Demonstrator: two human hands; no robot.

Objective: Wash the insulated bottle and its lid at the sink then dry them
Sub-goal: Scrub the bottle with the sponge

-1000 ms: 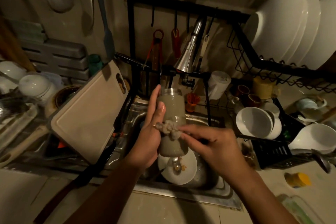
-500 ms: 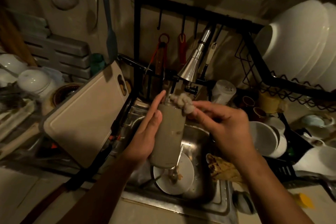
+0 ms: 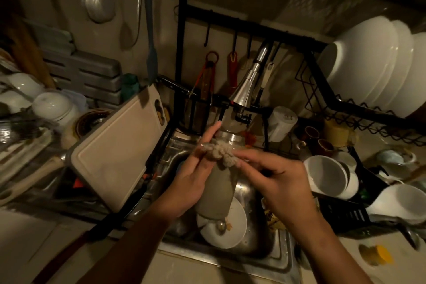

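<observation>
The person is holding the insulated bottle [image 3: 219, 189] above the sink [image 3: 276, 260], tilted so that its steel mouth is pointing up and away, just under the chrome faucet head [image 3: 247, 85]. The left hand [image 3: 191, 180] is gripping the bottle from its left side, with the fingers [image 3: 207, 138] lying along the body towards the mouth; the thumb is hidden behind the bottle. The right hand [image 3: 283, 182] is reaching in from the right and pinching a pale, crumpled scrubbing pad [image 3: 219, 151] in its fingertips, pressing it against the bottle's neck. The two hands are meeting at the top of the bottle, the pad touching the left fingers.

Below the bottle's base, a white plate [image 3: 232, 230] is lying in the sink with a spoon [image 3: 220, 226] and food scraps on it. A pale cutting board [image 3: 117, 152] is leaning at the sink's left edge. To the right, white cups [image 3: 325, 175] are sitting in a black drainer, and large white bowls [image 3: 368, 64] are standing on edge in the wire dish rack [image 3: 334, 104] above them. A small yellow object [image 3: 380, 256], too blurred to name, is sitting on the worktop [image 3: 207, 272] at the lower right.
</observation>
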